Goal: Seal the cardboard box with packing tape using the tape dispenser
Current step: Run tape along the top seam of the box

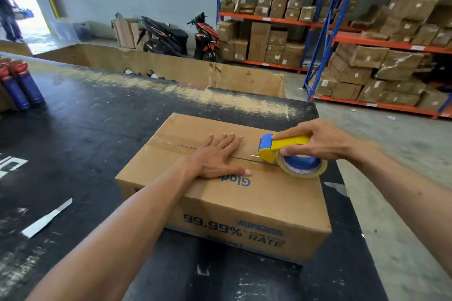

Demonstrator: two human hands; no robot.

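On the black tabletop (85, 134), the cardboard box (220, 203) nears the right edge; left hand (215, 156) lies flat, right hand (318, 142) grips the tape dispenser (283, 149).

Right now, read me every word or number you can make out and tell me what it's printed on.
"99.99% RATE": near side of the cardboard box, printed upside down.
"Glad": box top, partly covered by the left hand.
Blue banner above "RATE": too blurred.
Motorbike lettering, shelf labels, wall papers: too small.

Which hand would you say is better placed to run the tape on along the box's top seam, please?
The right hand: it already grips the tape dispenser on the seam, while the left hand lies flat on the cardboard box.
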